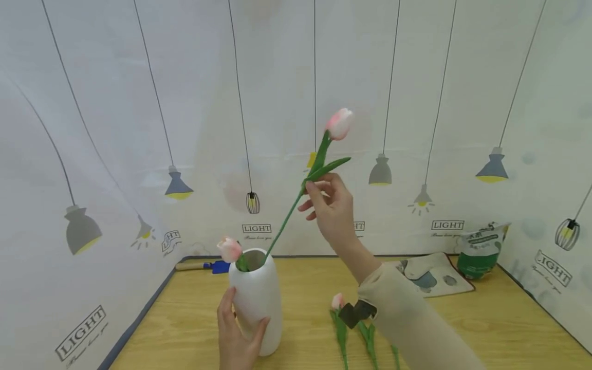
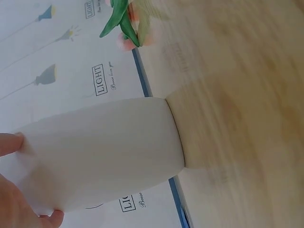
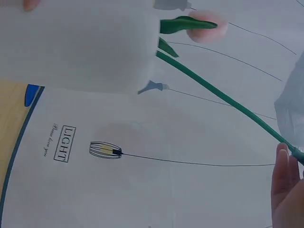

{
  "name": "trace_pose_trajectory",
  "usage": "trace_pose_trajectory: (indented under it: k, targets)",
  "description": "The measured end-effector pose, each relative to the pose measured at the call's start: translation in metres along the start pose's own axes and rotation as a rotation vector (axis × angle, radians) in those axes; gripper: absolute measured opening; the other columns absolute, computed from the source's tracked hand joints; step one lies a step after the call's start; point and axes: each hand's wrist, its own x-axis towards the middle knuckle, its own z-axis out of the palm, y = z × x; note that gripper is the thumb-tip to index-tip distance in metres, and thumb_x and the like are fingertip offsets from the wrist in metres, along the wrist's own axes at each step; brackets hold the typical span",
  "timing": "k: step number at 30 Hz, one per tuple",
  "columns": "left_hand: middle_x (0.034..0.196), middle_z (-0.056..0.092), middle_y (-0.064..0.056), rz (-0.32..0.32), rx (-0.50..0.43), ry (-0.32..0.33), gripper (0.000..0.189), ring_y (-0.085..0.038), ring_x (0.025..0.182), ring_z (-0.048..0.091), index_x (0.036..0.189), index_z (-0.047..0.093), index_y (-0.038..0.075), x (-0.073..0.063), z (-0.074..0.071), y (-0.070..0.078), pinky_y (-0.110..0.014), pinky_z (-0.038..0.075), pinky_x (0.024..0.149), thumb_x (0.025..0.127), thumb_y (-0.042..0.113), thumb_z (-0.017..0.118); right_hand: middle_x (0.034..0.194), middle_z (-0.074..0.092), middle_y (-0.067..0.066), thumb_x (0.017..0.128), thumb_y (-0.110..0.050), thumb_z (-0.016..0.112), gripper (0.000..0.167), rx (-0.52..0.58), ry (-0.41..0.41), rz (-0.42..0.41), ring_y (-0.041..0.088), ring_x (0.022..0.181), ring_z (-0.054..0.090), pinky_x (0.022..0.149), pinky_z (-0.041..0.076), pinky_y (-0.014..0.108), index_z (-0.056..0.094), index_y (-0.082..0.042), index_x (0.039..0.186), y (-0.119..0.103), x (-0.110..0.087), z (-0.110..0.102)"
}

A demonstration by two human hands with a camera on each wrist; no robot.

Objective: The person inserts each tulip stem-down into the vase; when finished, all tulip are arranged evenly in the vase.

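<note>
A white vase [image 1: 259,303] stands on the wooden table, and my left hand [image 1: 238,326] grips its side, thumb at the front and fingers around the left. Over the vase's rim leans one pink tulip [image 1: 229,248]. Up and to the right, my right hand [image 1: 333,208] pinches a second pink tulip [image 1: 339,124] by the stem just below its leaves. That stem [image 3: 223,97] slants down, its lower end inside the vase mouth and hidden. In the left wrist view the vase [image 2: 114,147] base rests on the tabletop.
More tulips [image 1: 339,329] lie on the table, partly behind my right sleeve [image 1: 416,318]. At the back right are a folded patterned cloth [image 1: 437,277] and a green-and-white bag [image 1: 481,252]. A blue-bladed tool with a wooden handle [image 1: 191,266] lies at the back left.
</note>
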Motion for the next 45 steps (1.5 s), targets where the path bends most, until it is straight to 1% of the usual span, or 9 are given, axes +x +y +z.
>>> trace_pose_trajectory:
  k: [5, 10, 14, 20, 27, 31, 35, 41, 45]
  targets:
    - [0.124, 0.039, -0.02, 0.002, 0.008, 0.015, 0.1, -0.022, 0.11, 0.038, 0.133, 0.027, -0.001, -0.001, -0.001, 0.001, -0.047, 0.049, 0.068, 0.05, 0.002, 0.083, 0.088, 0.063, 0.015, 0.086, -0.013, 0.056, 0.014, -0.128, -0.175, 0.102, 0.014, 0.059, 0.06, 0.047, 0.05, 0.028, 0.057, -0.007, 0.098, 0.013, -0.018, 0.012]
    - [0.124, 0.04, -0.021, 0.005, 0.006, 0.045, 0.1, -0.008, 0.116, 0.035, 0.132, 0.029, -0.002, -0.003, -0.001, 0.001, -0.044, 0.047, 0.068, 0.049, 0.002, 0.083, 0.084, 0.064, 0.012, 0.083, -0.016, 0.06, 0.012, -0.286, -0.349, 0.197, 0.018, 0.056, 0.059, 0.045, 0.048, 0.026, 0.062, -0.009, 0.093, 0.028, -0.037, 0.029]
    - [0.123, 0.041, -0.023, -0.001, -0.013, 0.06, 0.098, -0.004, 0.117, 0.033, 0.132, 0.031, -0.002, -0.005, 0.001, -0.002, -0.044, 0.046, 0.067, 0.048, 0.002, 0.082, 0.079, 0.064, 0.008, 0.082, -0.018, 0.059, 0.014, -0.367, -0.451, 0.284, 0.018, 0.053, 0.057, 0.044, 0.047, 0.025, 0.062, -0.009, 0.092, 0.043, -0.053, 0.04]
    - [0.123, 0.04, -0.024, 0.008, -0.033, 0.042, 0.096, -0.003, 0.119, 0.032, 0.131, 0.031, -0.004, -0.007, 0.004, -0.003, -0.043, 0.046, 0.069, 0.05, 0.003, 0.082, 0.058, 0.055, 0.004, 0.079, -0.018, 0.061, 0.015, -0.416, -0.464, 0.335, 0.01, 0.05, 0.046, 0.044, 0.041, 0.022, 0.062, -0.006, 0.088, 0.057, -0.065, 0.044]
    - [0.125, 0.039, -0.022, 0.017, -0.011, 0.029, 0.097, -0.014, 0.115, 0.036, 0.133, 0.029, -0.003, -0.005, 0.001, -0.001, -0.045, 0.046, 0.067, 0.051, 0.002, 0.081, 0.06, 0.054, 0.002, 0.082, -0.023, 0.059, 0.02, -0.386, -0.441, 0.389, 0.01, 0.053, 0.047, 0.047, 0.042, 0.023, 0.059, -0.008, 0.094, 0.059, -0.068, 0.048]
    - [0.126, 0.038, -0.021, 0.04, -0.007, 0.025, 0.099, -0.019, 0.113, 0.037, 0.133, 0.028, -0.003, -0.003, 0.002, 0.0, -0.046, 0.047, 0.066, 0.051, 0.0, 0.082, 0.067, 0.061, 0.008, 0.081, -0.022, 0.061, 0.021, -0.362, -0.421, 0.369, 0.011, 0.053, 0.051, 0.045, 0.046, 0.024, 0.059, -0.007, 0.095, 0.063, -0.069, 0.037]
    - [0.127, 0.038, -0.021, 0.022, -0.04, 0.015, 0.097, -0.012, 0.116, 0.035, 0.133, 0.028, -0.002, -0.004, 0.004, 0.002, -0.046, 0.046, 0.069, 0.053, 0.001, 0.081, 0.068, 0.061, 0.012, 0.08, -0.017, 0.061, 0.017, -0.398, -0.396, 0.361, 0.011, 0.048, 0.05, 0.042, 0.045, 0.023, 0.06, -0.005, 0.091, 0.076, -0.073, 0.01]
    - [0.126, 0.038, -0.022, 0.045, -0.041, 0.012, 0.097, -0.018, 0.114, 0.037, 0.133, 0.028, -0.002, 0.0, 0.003, 0.002, -0.048, 0.047, 0.069, 0.052, -0.001, 0.081, 0.063, 0.057, 0.009, 0.078, -0.01, 0.062, 0.008, -0.612, -0.457, 0.388, 0.01, 0.045, 0.047, 0.041, 0.042, 0.02, 0.062, -0.002, 0.074, 0.107, -0.095, -0.038]
    - [0.126, 0.037, -0.022, 0.06, -0.029, 0.011, 0.098, -0.023, 0.112, 0.037, 0.133, 0.027, -0.002, 0.001, 0.001, 0.002, -0.05, 0.047, 0.068, 0.052, -0.002, 0.081, 0.043, 0.042, -0.006, 0.072, -0.009, 0.066, 0.03, -0.768, -0.547, 0.394, 0.002, 0.034, 0.035, 0.033, 0.029, 0.014, 0.05, -0.01, 0.046, 0.129, -0.118, -0.061]
